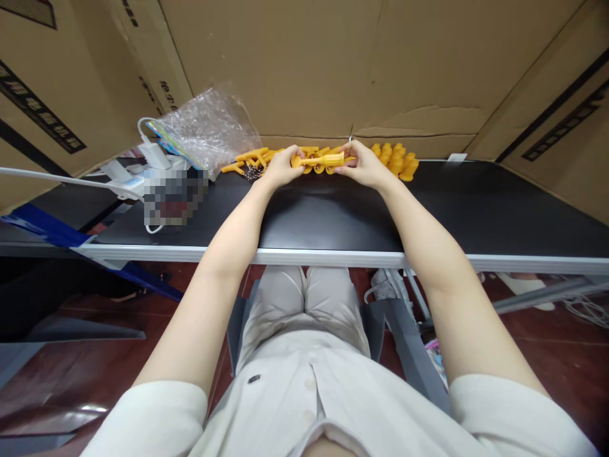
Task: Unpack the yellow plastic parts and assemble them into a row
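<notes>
My left hand is closed, thumb and fingers pinching a yellow plastic piece with a rounded end. Opposite it, my right hand grips a ribbed yellow plastic tube. The two parts meet end to end between my hands, above the black tabletop; whether they are joined I cannot tell. Just left of my left hand lie yellow branched plastic pieces and a small heap of metal bits, perhaps springs or screws. Several short yellow cylinders stand grouped beside my right hand. More yellow parts are partly hidden behind my hands.
Cardboard panels enclose the black table at the back and sides. A clear plastic bag, white chargers with cables and a blurred-out object occupy the left. The table's metal edge runs before my lap.
</notes>
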`<state>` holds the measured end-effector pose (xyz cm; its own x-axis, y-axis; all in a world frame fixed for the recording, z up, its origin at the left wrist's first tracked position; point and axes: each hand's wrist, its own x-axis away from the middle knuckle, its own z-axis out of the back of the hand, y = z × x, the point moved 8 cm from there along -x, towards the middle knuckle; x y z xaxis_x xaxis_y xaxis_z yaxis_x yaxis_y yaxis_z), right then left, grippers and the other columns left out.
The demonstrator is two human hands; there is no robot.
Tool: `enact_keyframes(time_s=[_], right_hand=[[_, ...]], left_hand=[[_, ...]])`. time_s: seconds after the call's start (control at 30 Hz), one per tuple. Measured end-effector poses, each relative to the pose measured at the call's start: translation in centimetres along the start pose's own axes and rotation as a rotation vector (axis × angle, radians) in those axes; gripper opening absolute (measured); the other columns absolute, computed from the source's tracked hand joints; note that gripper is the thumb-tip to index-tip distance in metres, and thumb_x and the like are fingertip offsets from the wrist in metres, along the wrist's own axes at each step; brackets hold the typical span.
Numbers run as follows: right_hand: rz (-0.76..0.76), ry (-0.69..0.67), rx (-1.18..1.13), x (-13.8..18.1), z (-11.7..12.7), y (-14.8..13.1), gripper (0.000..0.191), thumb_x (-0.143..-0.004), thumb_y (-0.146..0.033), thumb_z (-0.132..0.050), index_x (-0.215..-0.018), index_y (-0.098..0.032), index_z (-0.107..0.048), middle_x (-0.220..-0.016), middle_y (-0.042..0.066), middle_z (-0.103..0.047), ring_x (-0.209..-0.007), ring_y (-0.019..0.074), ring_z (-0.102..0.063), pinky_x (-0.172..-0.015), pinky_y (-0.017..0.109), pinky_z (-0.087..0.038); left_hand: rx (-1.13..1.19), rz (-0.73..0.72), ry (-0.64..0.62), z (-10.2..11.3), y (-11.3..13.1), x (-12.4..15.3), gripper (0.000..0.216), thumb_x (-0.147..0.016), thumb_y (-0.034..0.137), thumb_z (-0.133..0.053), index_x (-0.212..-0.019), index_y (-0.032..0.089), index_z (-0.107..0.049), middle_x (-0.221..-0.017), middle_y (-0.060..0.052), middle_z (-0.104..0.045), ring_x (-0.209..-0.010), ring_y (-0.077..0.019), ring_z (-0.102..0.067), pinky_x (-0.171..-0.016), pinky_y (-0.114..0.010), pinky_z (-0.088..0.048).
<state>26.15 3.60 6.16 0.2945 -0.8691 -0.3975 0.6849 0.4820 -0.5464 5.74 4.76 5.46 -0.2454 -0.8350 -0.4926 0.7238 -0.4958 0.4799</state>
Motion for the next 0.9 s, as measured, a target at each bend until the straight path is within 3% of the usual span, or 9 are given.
enact_keyframes(time_s=[0.17,0.33,0.47,0.67,0.73,0.8,0.9], right_hand=[[-0.110,-0.066,-0.251,0.5,-0.2,0.1,0.052,-0.087,-0.066,-0.075,-0.109,-0.021,-0.063,-0.106,0.013,-0.075,-0.089,0.0274,-0.075,-0.086,0.047,-0.062],[-0.229,-0.076,-0.319,1.0,-0.2,0.3,0.080,-0.079,-0.097,-0.052,-0.093,-0.020,-0.066,-0.075,0.010,-0.072,-0.071,0.0271,-0.073,-0.070,0.043,-0.062],[-0.256,-0.056,-0.314,0.7,-0.2,1.2,0.097,-0.079,-0.103,-0.034,-0.094,-0.014,-0.071,-0.063,0.010,-0.065,-0.064,0.0248,-0.072,-0.064,0.037,-0.060],[-0.325,-0.185,-0.435,0.5,-1.4,2.2,0.089,-0.088,-0.096,-0.032,-0.101,-0.016,-0.068,-0.068,0.010,-0.068,-0.056,0.0193,-0.069,-0.057,0.030,-0.057],[-0.337,-0.219,-0.502,0.8,-1.4,1.8,0.073,-0.092,-0.087,-0.047,-0.107,-0.018,-0.066,-0.078,0.009,-0.072,-0.061,0.0189,-0.071,-0.057,0.029,-0.057],[-0.315,-0.220,-0.568,1.1,-1.1,1.3,0.053,-0.093,-0.067,-0.071,-0.114,-0.020,-0.062,-0.089,0.007,-0.076,-0.066,0.0172,-0.073,-0.061,0.027,-0.059],[-0.269,-0.160,-0.597,1.2,-0.4,0.9,0.043,-0.087,-0.042,-0.087,-0.112,-0.021,-0.059,-0.090,0.004,-0.076,-0.065,0.0139,-0.072,-0.063,0.025,-0.059]], left_hand=[[0.040,-0.015,0.004,0.1,-0.1,-0.1,0.024,-0.085,0.016,-0.063,-0.109,0.019,-0.067,-0.098,-0.004,-0.072,-0.097,-0.0242,-0.066,-0.094,-0.039,-0.053],[0.045,-0.044,-0.007,0.2,0.3,-0.2,0.022,-0.086,0.017,-0.064,-0.107,0.020,-0.067,-0.097,-0.004,-0.071,-0.099,-0.0246,-0.065,-0.096,-0.040,-0.051],[0.079,-0.081,0.018,0.2,0.4,-0.4,0.020,-0.083,0.013,-0.067,-0.101,0.020,-0.066,-0.093,-0.003,-0.069,-0.096,-0.0228,-0.065,-0.095,-0.037,-0.050],[0.097,-0.072,0.045,0.2,0.2,-0.5,0.019,-0.080,0.011,-0.068,-0.096,0.020,-0.064,-0.086,-0.001,-0.067,-0.090,-0.0214,-0.066,-0.091,-0.033,-0.049],[0.082,-0.054,0.048,0.3,0.2,-0.4,0.018,-0.080,0.011,-0.066,-0.096,0.020,-0.064,-0.085,-0.001,-0.066,-0.089,-0.0211,-0.066,-0.090,-0.033,-0.049],[0.071,-0.040,0.043,0.3,0.1,-0.4,0.019,-0.080,0.010,-0.065,-0.096,0.020,-0.064,-0.086,-0.001,-0.066,-0.089,-0.0214,-0.066,-0.089,-0.033,-0.049],[0.060,-0.045,0.039,0.2,0.0,-0.5,0.020,-0.080,0.011,-0.065,-0.098,0.020,-0.065,-0.088,-0.002,-0.068,-0.092,-0.0223,-0.067,-0.092,-0.034,-0.049]])
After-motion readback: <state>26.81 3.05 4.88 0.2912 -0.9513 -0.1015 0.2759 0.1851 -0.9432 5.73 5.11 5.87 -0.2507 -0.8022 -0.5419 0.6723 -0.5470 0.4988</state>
